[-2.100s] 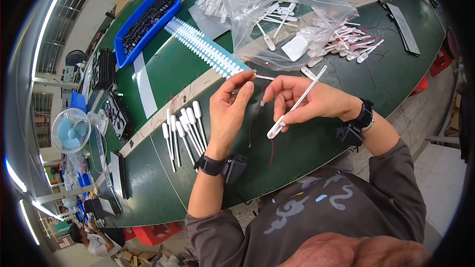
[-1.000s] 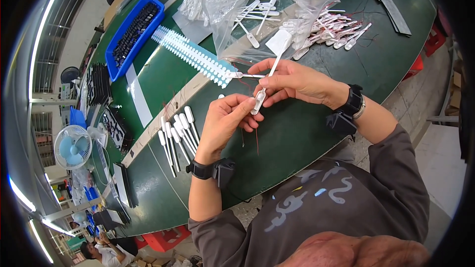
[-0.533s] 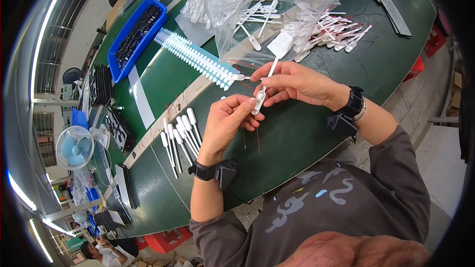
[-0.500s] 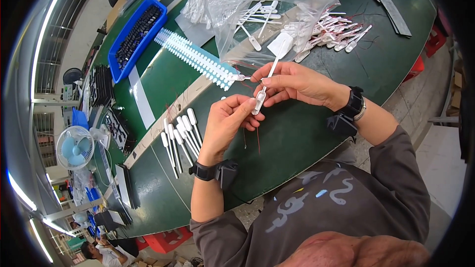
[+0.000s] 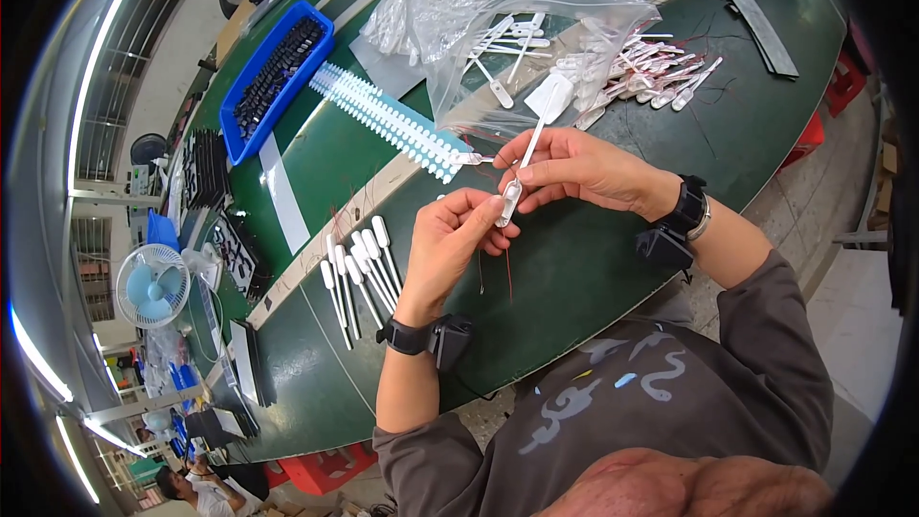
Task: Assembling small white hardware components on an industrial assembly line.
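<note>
Between my two hands is a white plastic stick point(image 5: 536, 146) with a clear oval head, held at a slant. My left hand point(image 5: 442, 241) pinches the lower end of the head between thumb and fingers. The fingers of my right hand point(image 5: 595, 170) close on the stick just above the head. Thin wires point(image 5: 509, 273), one red and one darker, hang below my left fingertips. Just beyond my hands, a similar white piece point(image 5: 469, 159) lies at the near end of a light-blue strip point(image 5: 388, 126) covered with white stickers. My fingers partly hide the oval head.
A clear plastic bag point(image 5: 450, 10) lies beyond my hands, with white sticks in it. To its right is a pile of wired white pieces point(image 5: 661, 81). White-capped sticks point(image 5: 359, 263) lie left of my left hand. A blue bin point(image 5: 240, 146) holds black parts.
Both hands keep their grip on the white stick, with almost no movement. The whole scene has shifted slightly right and down in the picture.
</note>
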Motion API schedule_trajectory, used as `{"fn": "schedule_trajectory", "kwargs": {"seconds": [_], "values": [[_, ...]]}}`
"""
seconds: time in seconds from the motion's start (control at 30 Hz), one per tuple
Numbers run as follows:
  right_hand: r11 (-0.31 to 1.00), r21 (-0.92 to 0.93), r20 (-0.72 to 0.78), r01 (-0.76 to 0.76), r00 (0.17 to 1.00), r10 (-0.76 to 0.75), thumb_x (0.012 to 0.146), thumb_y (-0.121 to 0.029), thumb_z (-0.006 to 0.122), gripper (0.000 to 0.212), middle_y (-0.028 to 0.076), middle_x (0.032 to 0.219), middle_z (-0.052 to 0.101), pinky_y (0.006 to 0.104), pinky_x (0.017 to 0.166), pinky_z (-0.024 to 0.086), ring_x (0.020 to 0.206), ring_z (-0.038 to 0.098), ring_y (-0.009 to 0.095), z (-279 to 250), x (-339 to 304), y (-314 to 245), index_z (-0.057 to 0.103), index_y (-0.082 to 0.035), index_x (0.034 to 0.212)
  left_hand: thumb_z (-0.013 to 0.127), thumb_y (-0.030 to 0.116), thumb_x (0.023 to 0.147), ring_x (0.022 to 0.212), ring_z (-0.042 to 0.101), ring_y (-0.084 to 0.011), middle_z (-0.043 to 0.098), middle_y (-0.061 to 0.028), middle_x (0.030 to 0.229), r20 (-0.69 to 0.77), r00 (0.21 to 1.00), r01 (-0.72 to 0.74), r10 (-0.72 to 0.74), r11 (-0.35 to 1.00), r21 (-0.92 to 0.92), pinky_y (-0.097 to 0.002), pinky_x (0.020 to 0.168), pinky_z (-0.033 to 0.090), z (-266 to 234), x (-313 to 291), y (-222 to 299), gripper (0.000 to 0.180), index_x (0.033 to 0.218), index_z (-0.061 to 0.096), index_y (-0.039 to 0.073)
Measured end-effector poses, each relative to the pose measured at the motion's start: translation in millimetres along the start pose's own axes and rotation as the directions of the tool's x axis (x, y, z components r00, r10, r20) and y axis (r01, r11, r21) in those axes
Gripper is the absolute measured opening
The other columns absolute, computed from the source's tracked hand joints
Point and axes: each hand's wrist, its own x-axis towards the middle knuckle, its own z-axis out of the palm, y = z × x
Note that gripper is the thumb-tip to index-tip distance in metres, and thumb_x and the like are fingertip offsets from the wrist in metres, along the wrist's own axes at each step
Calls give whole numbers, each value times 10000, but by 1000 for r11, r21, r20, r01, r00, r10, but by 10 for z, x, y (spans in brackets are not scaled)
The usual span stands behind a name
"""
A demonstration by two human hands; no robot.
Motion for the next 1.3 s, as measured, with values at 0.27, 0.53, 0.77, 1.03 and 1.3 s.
{"fn": "schedule_trajectory", "kwargs": {"seconds": [0.27, 0.53, 0.77, 1.03, 1.3], "values": [[1000, -31, 9, 7, 1000, -7, 954, -136, 633, 318, 111, 1127, 661, 304, 899, 554, 1022, 652, 162, -28, -4, 12, 565, 3, 1233, 624, 212, 986, 686, 647, -89, 714, -75, 826, -45, 997, -52, 54, 997, 62, -214, 631, 513, 42, -10, 10, 221, 1013, 668, -3], [998, -4, 0, 55, 998, -55, 978, -184, 606, 266, 88, 1115, 649, 308, 912, 524, 1048, 623, 147, -22, 13, -6, 597, -13, 1181, 620, 203, 984, 682, 642, -95, 712, -84, 819, -35, 999, -24, 28, 995, 99, -224, 637, 515, 36, -12, 11, 214, 1014, 666, -4], [990, -64, -84, 126, 988, -132, 992, -219, 598, 203, 56, 1074, 642, 299, 900, 517, 1045, 608, 127, -52, 21, -9, 621, -44, 1092, 620, 210, 985, 683, 638, -90, 712, -83, 819, -31, 999, -13, 16, 995, 103, -221, 639, 511, 32, -4, -8, 220, 1011, 666, -4], [968, -158, -141, 197, 965, -219, 1015, -275, 566, 225, 44, 1057, 639, 297, 868, 525, 1021, 606, 119, -81, 24, -27, 627, -62, 1051, 628, 201, 981, 683, 633, -82, 713, -77, 821, -57, 997, -47, 55, 990, 131, -217, 640, 509, 27, 9, -25, 212, 1012, 669, -5], [923, -349, -246, 163, 934, -258, 998, -344, 585, 294, 33, 992, 648, 247, 677, 543, 862, 612, 89, -158, 9, -183, 644, -56, 981, 637, 179, 971, 692, 637, -67, 706, -37, 786, -113, 987, -77, 114, 954, 290, -207, 627, 493, 74, -13, -35, 198, 979, 687, -13]]}}
